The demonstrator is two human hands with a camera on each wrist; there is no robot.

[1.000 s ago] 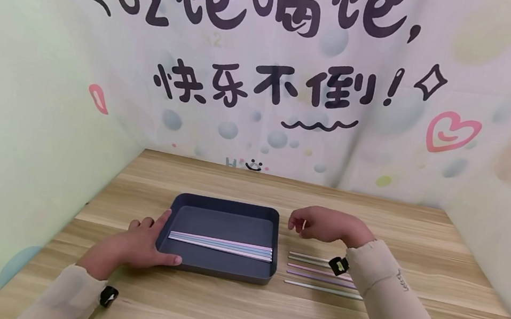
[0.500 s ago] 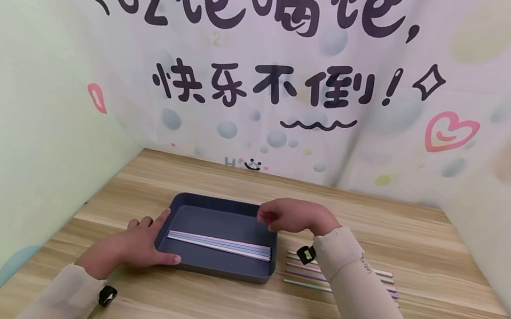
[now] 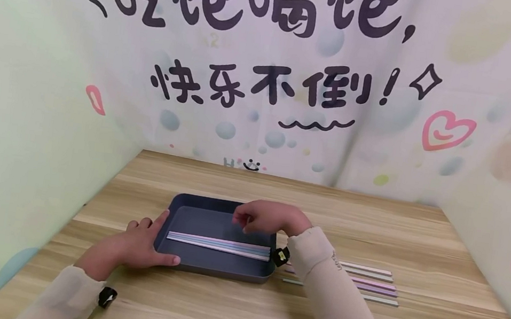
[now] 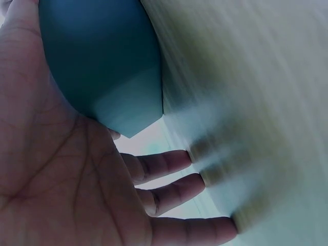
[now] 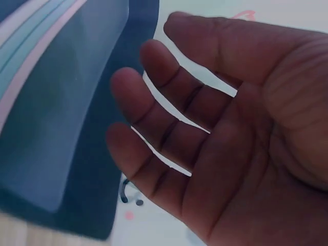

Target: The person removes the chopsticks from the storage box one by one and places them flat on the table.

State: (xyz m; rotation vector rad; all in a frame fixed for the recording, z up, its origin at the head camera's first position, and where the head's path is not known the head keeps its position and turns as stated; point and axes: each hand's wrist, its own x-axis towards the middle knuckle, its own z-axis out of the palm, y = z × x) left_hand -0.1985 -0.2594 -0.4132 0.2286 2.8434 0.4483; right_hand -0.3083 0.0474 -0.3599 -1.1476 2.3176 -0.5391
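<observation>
A dark blue-grey rectangular tray [image 3: 202, 267] sits on the table with several pastel chopsticks [image 3: 220, 245] lying side by side in it. My left hand [image 3: 140, 244] is spread round the tray's left end, thumb at the front rim; in the left wrist view its straight fingers [image 4: 177, 197] reach down to the table beside the tray wall. Above the tray's right part is my right hand [image 3: 264, 218], its loosely bent fingers [image 5: 136, 95] holding nothing, apart from the chopsticks. More chopsticks [image 3: 379, 289] lie on the table right of the tray, partly hidden by the right forearm.
The light wood-grain table [image 3: 215, 316] runs back to a printed cloth [image 3: 265, 85] with large dark lettering. Pale walls stand close on the left and right sides. Each wrist wears a small black device.
My right hand has moved left, from beside the tray's right end to over its inside. The left hand and the chopsticks have stayed in place.
</observation>
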